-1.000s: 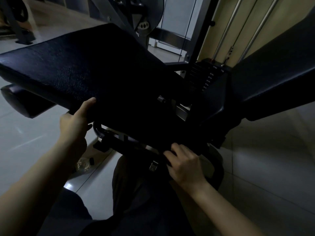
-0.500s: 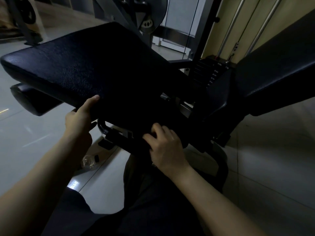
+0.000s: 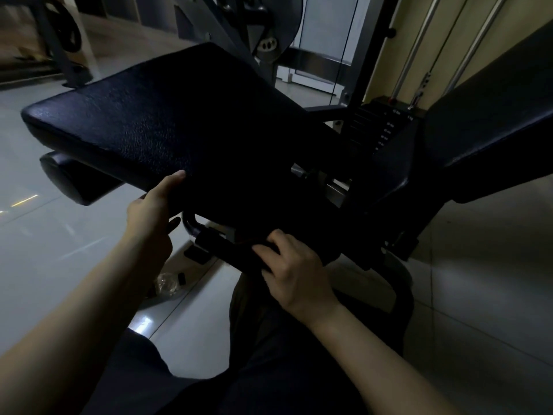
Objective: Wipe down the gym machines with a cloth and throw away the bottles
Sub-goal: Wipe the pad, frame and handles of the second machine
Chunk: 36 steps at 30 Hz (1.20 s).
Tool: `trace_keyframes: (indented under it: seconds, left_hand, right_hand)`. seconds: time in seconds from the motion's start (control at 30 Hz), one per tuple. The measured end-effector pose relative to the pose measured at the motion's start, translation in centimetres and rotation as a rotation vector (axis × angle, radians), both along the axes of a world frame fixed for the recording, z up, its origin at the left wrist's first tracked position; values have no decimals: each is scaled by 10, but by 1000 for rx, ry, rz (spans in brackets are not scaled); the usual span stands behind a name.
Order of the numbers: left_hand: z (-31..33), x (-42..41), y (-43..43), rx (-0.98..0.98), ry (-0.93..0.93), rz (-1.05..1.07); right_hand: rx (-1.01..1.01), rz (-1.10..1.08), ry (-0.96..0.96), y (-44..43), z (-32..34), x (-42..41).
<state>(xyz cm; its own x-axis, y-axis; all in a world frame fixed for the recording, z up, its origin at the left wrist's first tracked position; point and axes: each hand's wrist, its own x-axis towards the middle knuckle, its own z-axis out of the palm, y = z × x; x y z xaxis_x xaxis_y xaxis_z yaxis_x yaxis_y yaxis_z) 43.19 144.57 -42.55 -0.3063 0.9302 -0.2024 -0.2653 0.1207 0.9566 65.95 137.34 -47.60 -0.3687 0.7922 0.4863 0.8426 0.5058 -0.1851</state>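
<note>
A gym machine's wide black seat pad (image 3: 179,115) fills the middle of the view. My left hand (image 3: 149,214) grips its near edge, thumb on top and fingers underneath. Just below the pad, my right hand (image 3: 294,271) has its fingers curled over a dark cloth (image 3: 236,250) pressed against the machine's black frame bar. The dim light makes cloth and bar hard to tell apart. On the floor tiles under my left wrist lies a crumpled clear plastic bottle (image 3: 167,284) with a small black cap beside it.
A second black pad (image 3: 493,121) slopes up at the right. The weight stack (image 3: 386,127) and guide rods stand behind it. A black roller pad (image 3: 74,181) sticks out lower left. Another machine (image 3: 62,34) stands far left. My dark-trousered legs fill the bottom.
My right hand moved up and left along the frame bar, then dropped back down to the right. My left hand kept its grip on the pad edge.
</note>
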Motion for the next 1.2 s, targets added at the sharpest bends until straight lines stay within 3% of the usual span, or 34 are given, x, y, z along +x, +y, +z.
trace_keyframes:
  seconds: [0.23,0.4,0.57,0.7,0.83,0.93,1.03,1.2]
  left_hand:
    - [1,3,0,-20,-14,6]
    - [1,3,0,-22,-21,29]
    - [-4,2,3,-15,-15,49]
    - [-5,2,5,-16,-28,63]
    - [-4,3,5,-20,6,50]
    - [-4,1,5,-27,28,48]
    - [-4,-2,6,-31,24,43]
    - [-4,-4,7,-31,42,0]
  right_hand:
    - [-21,-228,166,-41,-26,63]
    - [13,-69,346,-20,-2,2]
    - [85,54,302,32,27,-63]
    - [121,138,112,70,49,-76]
    - [75,-82,-41,67,32,-43]
    - [35,-271,15,51,22,-2]
    - [-133,-453,31,46,27,19]
    - [-184,-579,128,122,45,-14]
